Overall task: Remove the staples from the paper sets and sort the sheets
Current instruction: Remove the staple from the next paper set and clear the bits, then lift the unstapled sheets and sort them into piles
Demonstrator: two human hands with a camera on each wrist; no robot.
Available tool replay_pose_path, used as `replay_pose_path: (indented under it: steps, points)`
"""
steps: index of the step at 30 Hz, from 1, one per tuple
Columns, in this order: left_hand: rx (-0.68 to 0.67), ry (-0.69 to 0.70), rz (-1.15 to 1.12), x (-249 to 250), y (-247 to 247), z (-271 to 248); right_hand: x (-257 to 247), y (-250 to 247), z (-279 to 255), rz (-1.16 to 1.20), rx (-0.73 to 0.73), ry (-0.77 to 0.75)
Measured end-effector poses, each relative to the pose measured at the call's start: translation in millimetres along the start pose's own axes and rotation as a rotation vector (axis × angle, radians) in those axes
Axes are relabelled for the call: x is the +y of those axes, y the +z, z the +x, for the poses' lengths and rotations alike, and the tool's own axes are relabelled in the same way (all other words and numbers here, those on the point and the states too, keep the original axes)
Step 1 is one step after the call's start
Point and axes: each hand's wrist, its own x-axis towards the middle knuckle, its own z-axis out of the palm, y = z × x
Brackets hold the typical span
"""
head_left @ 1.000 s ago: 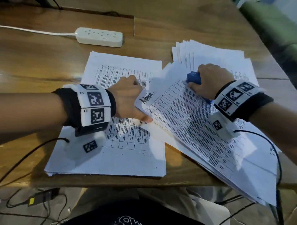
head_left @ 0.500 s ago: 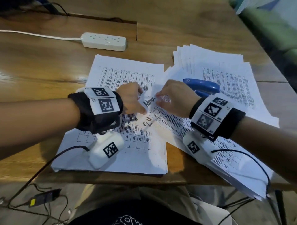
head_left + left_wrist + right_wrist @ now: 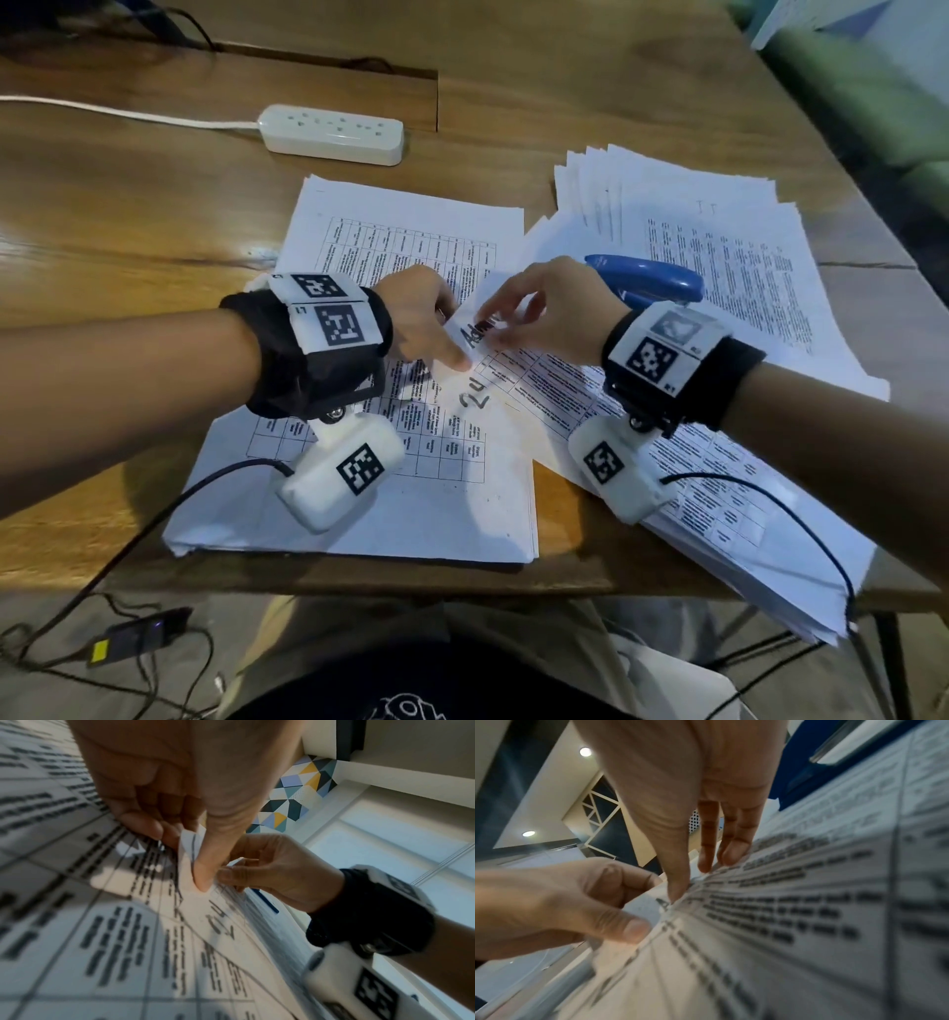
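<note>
A stapled paper set (image 3: 544, 395) with "Admin" and "24" handwritten near its corner lies slanted across the wooden table (image 3: 128, 216). My left hand (image 3: 441, 334) pinches that corner, thumb on top (image 3: 203, 874) and fingers curled beneath it. My right hand (image 3: 493, 329) meets it from the right, and its thumb and forefinger pinch the top sheet at the same corner (image 3: 680, 892). The staple itself is too small to make out. A blue staple tool (image 3: 647, 280) lies free on the papers just behind my right hand.
A pile of table-printed sheets (image 3: 359, 514) lies under my left wrist. A fanned stack of sheets (image 3: 719, 226) sits at the back right. A white power strip (image 3: 331, 134) lies at the back. The paper set overhangs the table's front edge (image 3: 796, 606). Cables trail on the floor.
My right hand has let go of the blue tool, left it on the papers, and moved left to the corner of the paper set. My left hand stays on that corner.
</note>
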Motion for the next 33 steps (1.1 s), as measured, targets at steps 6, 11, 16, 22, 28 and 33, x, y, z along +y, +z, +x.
replay_pose_path:
  steps: [6, 11, 16, 22, 28, 33]
  points:
    - [0.002, 0.01, -0.012, -3.4, 0.8, 2.4, -1.0, 2.2, 13.7, 0.094, -0.016, 0.075]
    - [0.014, 0.022, 0.003, -4.5, 1.5, 2.4, -0.9, 1.6, 18.6, 0.104, -0.036, 0.09]
    - [0.027, 0.027, -0.004, -6.3, 3.5, 3.4, 0.4, 2.8, 19.8, 0.08, -0.064, 0.091]
    - [0.039, 0.031, -0.013, -6.5, 3.1, 2.1, 0.1, 2.6, 15.0, -0.101, -0.08, 0.002]
    - [0.017, 0.03, -0.029, -5.7, 2.7, 2.0, -3.3, 2.2, 13.5, -0.187, -0.109, -0.005]
    - [0.02, 0.028, -0.035, -5.1, 3.2, -0.3, 1.4, -14.6, -5.0, 0.021, -0.066, 0.001]
